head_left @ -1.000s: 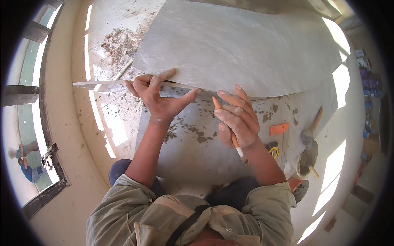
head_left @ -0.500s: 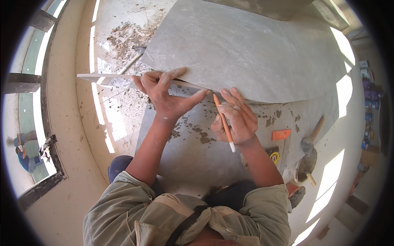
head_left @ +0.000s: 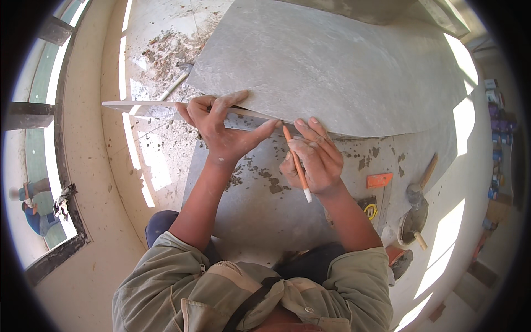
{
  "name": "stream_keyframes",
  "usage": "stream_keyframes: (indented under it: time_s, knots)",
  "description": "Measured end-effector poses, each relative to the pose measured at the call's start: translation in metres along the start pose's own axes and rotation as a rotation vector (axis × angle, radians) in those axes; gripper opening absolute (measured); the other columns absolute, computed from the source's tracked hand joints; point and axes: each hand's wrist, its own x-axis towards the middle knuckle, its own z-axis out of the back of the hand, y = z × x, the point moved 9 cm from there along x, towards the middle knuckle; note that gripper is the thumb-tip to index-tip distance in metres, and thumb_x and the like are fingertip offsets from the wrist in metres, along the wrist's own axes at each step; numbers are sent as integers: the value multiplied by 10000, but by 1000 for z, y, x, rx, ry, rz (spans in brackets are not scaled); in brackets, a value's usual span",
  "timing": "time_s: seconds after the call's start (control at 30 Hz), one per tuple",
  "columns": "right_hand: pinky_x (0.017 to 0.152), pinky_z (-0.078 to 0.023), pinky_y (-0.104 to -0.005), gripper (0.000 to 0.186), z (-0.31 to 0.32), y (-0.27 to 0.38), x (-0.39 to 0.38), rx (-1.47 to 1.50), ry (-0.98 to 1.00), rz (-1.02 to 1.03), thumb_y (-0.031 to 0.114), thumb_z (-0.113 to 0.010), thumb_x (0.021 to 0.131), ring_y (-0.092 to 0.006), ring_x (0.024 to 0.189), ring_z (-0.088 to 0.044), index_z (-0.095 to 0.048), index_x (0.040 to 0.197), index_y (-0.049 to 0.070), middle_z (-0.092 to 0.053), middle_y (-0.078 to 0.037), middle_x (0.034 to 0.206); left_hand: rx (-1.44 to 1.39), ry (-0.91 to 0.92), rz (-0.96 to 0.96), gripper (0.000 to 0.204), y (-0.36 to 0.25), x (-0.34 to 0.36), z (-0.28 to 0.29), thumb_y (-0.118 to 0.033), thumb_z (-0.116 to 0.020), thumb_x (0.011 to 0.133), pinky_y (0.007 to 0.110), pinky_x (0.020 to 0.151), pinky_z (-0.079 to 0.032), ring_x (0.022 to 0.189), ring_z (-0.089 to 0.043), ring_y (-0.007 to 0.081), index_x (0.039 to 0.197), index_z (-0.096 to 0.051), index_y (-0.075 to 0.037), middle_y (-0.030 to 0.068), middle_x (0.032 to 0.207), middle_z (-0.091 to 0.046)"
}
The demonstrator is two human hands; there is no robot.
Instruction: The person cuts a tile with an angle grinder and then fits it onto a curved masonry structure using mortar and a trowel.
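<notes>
My right hand (head_left: 318,160) pinches an orange pencil with a white end (head_left: 298,169), its tip touching near the close edge of a large grey tile (head_left: 332,72). Beside that tip, my left hand (head_left: 224,130) has its thumb stretched along the edge and a finger lying on the tile. Its other fingers curl over a long, thin, pale strip (head_left: 133,103) that runs along the tile's edge and sticks out past it to the left. Below lies another grey slab (head_left: 260,216), spotted with dried mortar.
On the right lie an orange block (head_left: 379,180), a yellow-and-black tape measure (head_left: 369,209), a wooden-handled hammer (head_left: 423,180) and a mortar-coated trowel (head_left: 413,227). Rubble (head_left: 171,47) and a pale-handled tool (head_left: 174,86) are at the far left. A person (head_left: 37,216) is outside the window.
My right hand and the pencil have shifted slightly left, bringing the tip closer to my left thumb. My left hand stays nearly in place.
</notes>
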Motion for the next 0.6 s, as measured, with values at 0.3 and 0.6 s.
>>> stream_keyframes:
  time_s: [0.3, 0.6]
  knots:
    - [1041, -553, -488, 53, 0, -1, -1, 10, -9, -4, 37, -638, 860, -301, 1026, -753, -662, 891, 0, -697, -111, 721, -20, -18, -20, 700, 2, -1, -1, -560, -962, 492, 484, 1102, -143, 916, -412, 204, 1015, -755, -143, -17, 904, -565]
    - [1037, -555, -488, 42, 1, -1, -4, -3, -44, 13, 37, -628, 862, -306, 1028, -751, -653, 879, 8, -691, -107, 718, -11, -4, 22, 681, 1, -2, 0, -519, -980, 474, 398, 958, -331, 997, -410, 235, 986, -762, -126, 16, 960, -577]
